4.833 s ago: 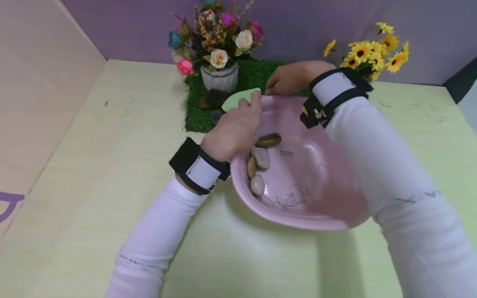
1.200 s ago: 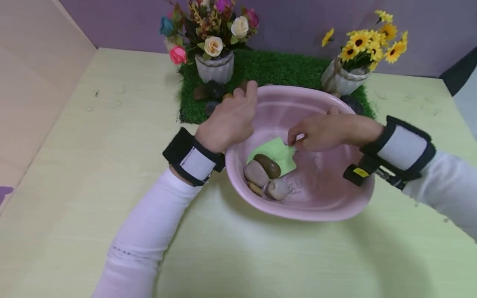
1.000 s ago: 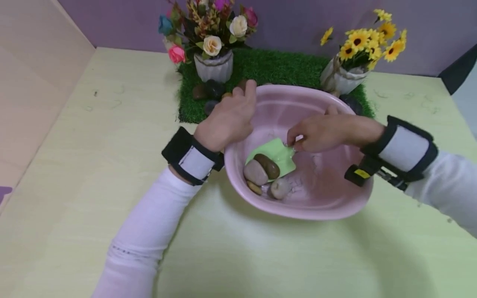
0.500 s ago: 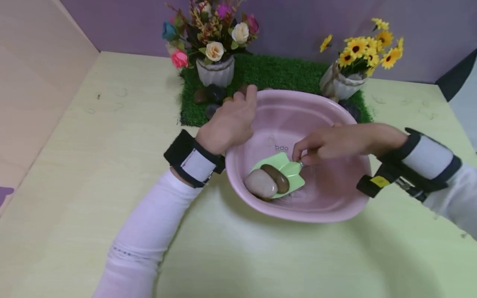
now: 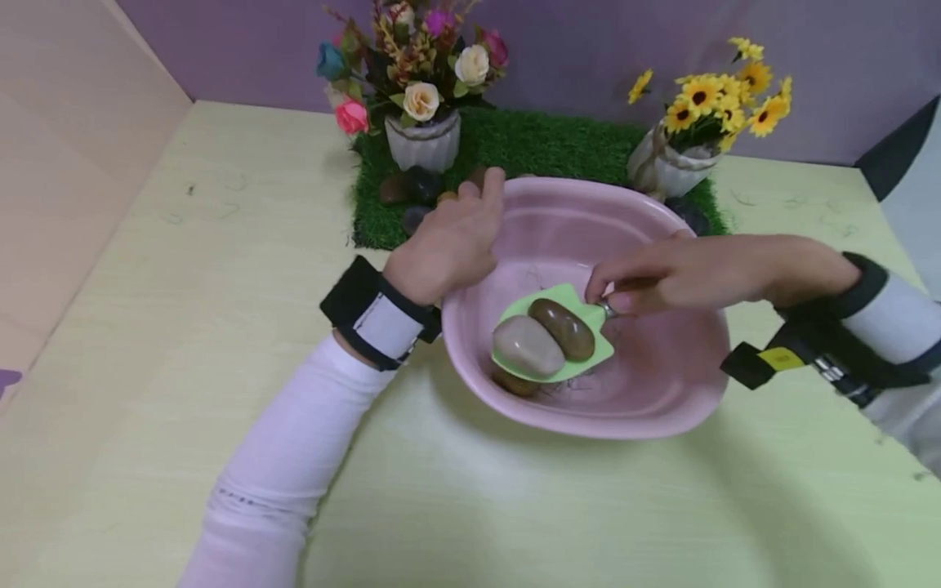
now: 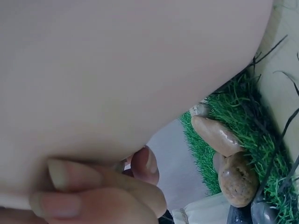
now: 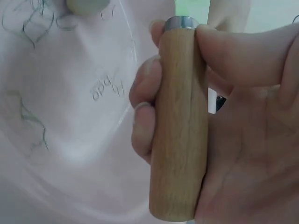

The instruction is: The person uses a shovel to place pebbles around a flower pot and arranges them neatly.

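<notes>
In the head view my right hand (image 5: 684, 273) holds a small green trowel (image 5: 603, 347) inside a pink basin (image 5: 588, 423). Its wooden handle (image 7: 180, 126) lies gripped between fingers and thumb in the right wrist view. On the blade sit a grey-white stone (image 5: 528, 345) and a brown stone (image 5: 562, 329). Beneath the blade, a tan stone (image 5: 515, 382) partly shows at the basin's wall. My left hand (image 5: 448, 241) grips the basin's left rim, and the left wrist view shows fingers curled at the basin's edge.
Behind the basin lies an artificial grass mat (image 5: 559, 143) bearing a pot of mixed flowers (image 5: 422, 143) and a pot of yellow flowers (image 5: 672, 163). Several stones (image 5: 422, 186) rest on the mat, near my left hand. Loose grass strands lie on the pale table (image 5: 250, 269).
The trowel went from beside the rim into the basin, then under two stones. Lately it has risen slightly with both on its blade, while my right wrist moved right. My left hand stayed on the rim.
</notes>
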`<action>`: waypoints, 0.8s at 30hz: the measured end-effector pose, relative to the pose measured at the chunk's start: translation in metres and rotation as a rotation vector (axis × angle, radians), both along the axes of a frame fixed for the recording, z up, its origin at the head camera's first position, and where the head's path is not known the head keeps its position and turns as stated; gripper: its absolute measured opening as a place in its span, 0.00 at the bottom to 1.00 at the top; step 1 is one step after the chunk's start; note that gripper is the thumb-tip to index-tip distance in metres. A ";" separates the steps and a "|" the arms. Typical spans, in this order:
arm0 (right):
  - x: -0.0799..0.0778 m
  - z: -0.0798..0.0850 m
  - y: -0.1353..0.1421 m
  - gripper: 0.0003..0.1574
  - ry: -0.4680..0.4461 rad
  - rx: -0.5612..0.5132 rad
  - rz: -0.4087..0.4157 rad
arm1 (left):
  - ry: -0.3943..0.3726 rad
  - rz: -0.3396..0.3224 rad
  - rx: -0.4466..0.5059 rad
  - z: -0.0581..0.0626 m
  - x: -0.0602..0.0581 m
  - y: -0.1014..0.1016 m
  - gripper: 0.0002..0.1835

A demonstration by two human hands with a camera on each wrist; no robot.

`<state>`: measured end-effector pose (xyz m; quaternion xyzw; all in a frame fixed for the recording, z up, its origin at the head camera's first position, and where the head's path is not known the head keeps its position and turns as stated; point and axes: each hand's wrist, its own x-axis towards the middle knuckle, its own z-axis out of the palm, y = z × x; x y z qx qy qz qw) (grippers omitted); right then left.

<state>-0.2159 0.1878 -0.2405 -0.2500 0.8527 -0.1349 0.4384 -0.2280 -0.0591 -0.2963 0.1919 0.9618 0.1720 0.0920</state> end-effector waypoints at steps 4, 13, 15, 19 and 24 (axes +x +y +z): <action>0.000 0.004 0.004 0.12 0.067 -0.018 0.045 | 0.006 -0.002 0.000 0.001 0.000 0.001 0.28; -0.001 0.011 0.007 0.11 0.147 0.000 0.091 | -0.014 -0.001 0.003 0.000 0.000 0.000 0.29; -0.003 0.013 0.007 0.12 0.145 0.011 0.084 | -0.016 -0.002 0.005 0.000 0.000 0.000 0.29; -0.006 0.016 0.011 0.13 0.191 0.013 0.096 | -0.019 -0.005 0.006 0.000 -0.001 0.000 0.30; -0.005 0.019 0.012 0.15 0.222 -0.026 0.117 | -0.027 -0.005 0.000 0.000 -0.001 0.000 0.30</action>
